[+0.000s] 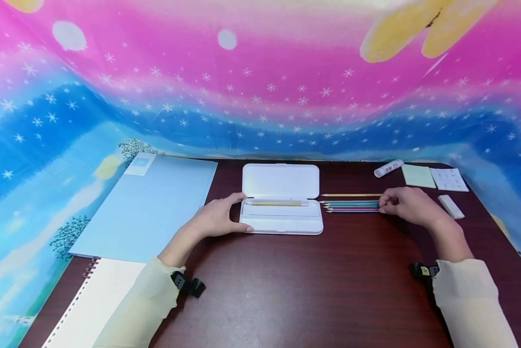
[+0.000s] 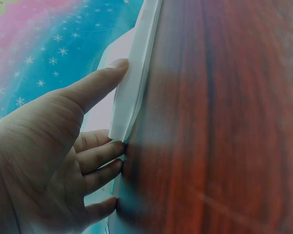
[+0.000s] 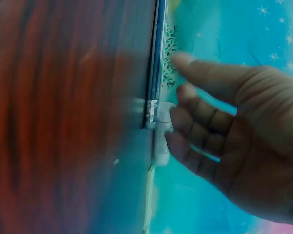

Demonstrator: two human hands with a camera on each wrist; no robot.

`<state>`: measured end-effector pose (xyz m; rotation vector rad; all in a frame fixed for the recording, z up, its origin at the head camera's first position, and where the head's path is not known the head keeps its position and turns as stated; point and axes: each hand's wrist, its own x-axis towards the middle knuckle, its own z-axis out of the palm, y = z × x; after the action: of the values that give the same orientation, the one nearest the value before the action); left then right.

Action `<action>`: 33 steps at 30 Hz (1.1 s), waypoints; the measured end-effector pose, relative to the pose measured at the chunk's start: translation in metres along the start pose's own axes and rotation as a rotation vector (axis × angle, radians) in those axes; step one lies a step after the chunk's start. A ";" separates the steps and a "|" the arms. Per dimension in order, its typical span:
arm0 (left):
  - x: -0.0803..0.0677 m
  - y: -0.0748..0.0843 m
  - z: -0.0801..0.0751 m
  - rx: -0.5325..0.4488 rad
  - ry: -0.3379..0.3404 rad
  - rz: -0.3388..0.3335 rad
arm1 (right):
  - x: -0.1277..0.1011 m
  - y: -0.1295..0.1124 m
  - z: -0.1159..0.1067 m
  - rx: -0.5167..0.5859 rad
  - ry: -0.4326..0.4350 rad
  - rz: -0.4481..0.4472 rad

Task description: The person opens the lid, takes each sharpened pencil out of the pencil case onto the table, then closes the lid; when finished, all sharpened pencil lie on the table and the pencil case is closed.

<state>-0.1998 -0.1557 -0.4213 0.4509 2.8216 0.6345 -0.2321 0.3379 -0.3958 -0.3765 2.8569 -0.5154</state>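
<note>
A white pencil case (image 1: 282,224) lies with its lid (image 1: 281,181) tipped back; a slim yellowish pencil or pen (image 1: 278,204) rests in its rear compartment. My left hand (image 1: 214,217) spans the case's left end, thumb against the front side and index finger near the hinge. Right of the case, several coloured pencils (image 1: 352,205) lie side by side, points to the left. A yellow pencil (image 1: 349,195) lies a little behind them. Over the pencils' right ends is my right hand (image 1: 410,205), fingers loosely bent; the right wrist view shows a gap between thumb and fingers, holding nothing.
A light blue folder (image 1: 156,208) and a spiral notebook (image 1: 95,295) lie at the left. At the back right are a glue stick (image 1: 388,168), a green note pad (image 1: 418,176), a white printed sheet (image 1: 449,179) and a white eraser (image 1: 451,207).
</note>
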 end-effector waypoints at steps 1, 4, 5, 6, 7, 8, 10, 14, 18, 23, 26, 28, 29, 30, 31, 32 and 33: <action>0.000 0.000 0.000 0.000 0.000 0.000 | 0.000 -0.003 0.000 0.020 0.007 -0.010; -0.001 0.000 -0.002 0.001 0.000 -0.003 | 0.002 -0.016 -0.001 0.077 0.024 -0.060; -0.001 0.000 -0.002 0.001 0.000 -0.005 | 0.003 -0.021 -0.002 0.091 0.028 -0.077; -0.002 0.000 -0.002 0.003 0.001 -0.003 | 0.005 -0.026 -0.002 0.104 0.033 -0.095; -0.002 0.000 -0.002 0.003 0.000 -0.005 | 0.006 -0.031 -0.002 0.116 0.036 -0.110; -0.002 0.000 -0.002 0.003 -0.001 -0.007 | 0.008 -0.037 -0.002 0.123 0.039 -0.124; -0.003 0.000 -0.003 0.000 -0.002 -0.010 | 0.012 -0.049 -0.002 0.132 0.043 -0.147; -0.004 0.001 -0.003 -0.004 -0.002 -0.013 | 0.024 -0.069 0.003 0.167 0.021 -0.195; -0.003 0.001 -0.003 -0.003 0.002 -0.010 | 0.039 -0.087 0.011 0.183 0.018 -0.251; -0.002 0.002 -0.003 -0.002 -0.004 -0.002 | 0.049 -0.109 0.020 0.198 0.026 -0.302; -0.002 0.003 -0.003 -0.001 -0.005 0.001 | 0.052 -0.124 0.023 0.206 0.008 -0.332; -0.002 0.003 -0.003 0.000 -0.004 0.002 | 0.054 -0.134 0.027 0.200 -0.015 -0.348; -0.002 0.002 -0.002 0.001 -0.005 0.000 | 0.054 -0.139 0.028 0.193 -0.029 -0.356; -0.001 0.001 -0.002 0.001 -0.004 0.002 | 0.055 -0.143 0.031 0.184 -0.046 -0.361; -0.002 0.001 -0.002 0.002 -0.004 0.002 | 0.055 -0.147 0.033 0.170 -0.065 -0.361; -0.002 0.000 -0.002 0.002 -0.003 -0.002 | 0.056 -0.150 0.036 0.156 -0.085 -0.361; -0.002 0.000 -0.002 0.001 -0.002 -0.007 | 0.056 -0.153 0.038 0.139 -0.105 -0.365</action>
<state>-0.1985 -0.1568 -0.4197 0.4422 2.8203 0.6309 -0.2431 0.1710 -0.3840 -0.8783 2.6393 -0.7292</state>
